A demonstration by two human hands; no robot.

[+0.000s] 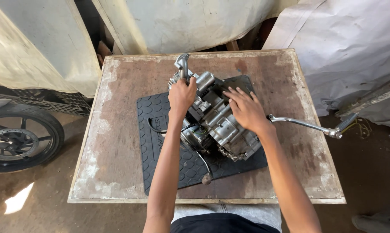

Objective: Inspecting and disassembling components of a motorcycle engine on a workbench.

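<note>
A grey metal motorcycle engine (216,129) lies on a black rubber mat (160,142) in the middle of a worn wooden table (113,142). My left hand (181,96) is closed around a metal lever (183,64) that sticks up from the engine's far left end. My right hand (246,108) rests flat on top of the engine casing, fingers spread and pointing left. A long kick-start lever (309,125) juts out to the right from the engine, past the table's edge. A thin black cable (154,127) curls on the mat beside the engine.
A motorcycle wheel with a brake disc (18,138) stands on the floor at the left. A black plastic crate (44,101) sits behind it. Pale tarpaulins (346,47) hang behind and to the right of the table. Dirt floor surrounds the table.
</note>
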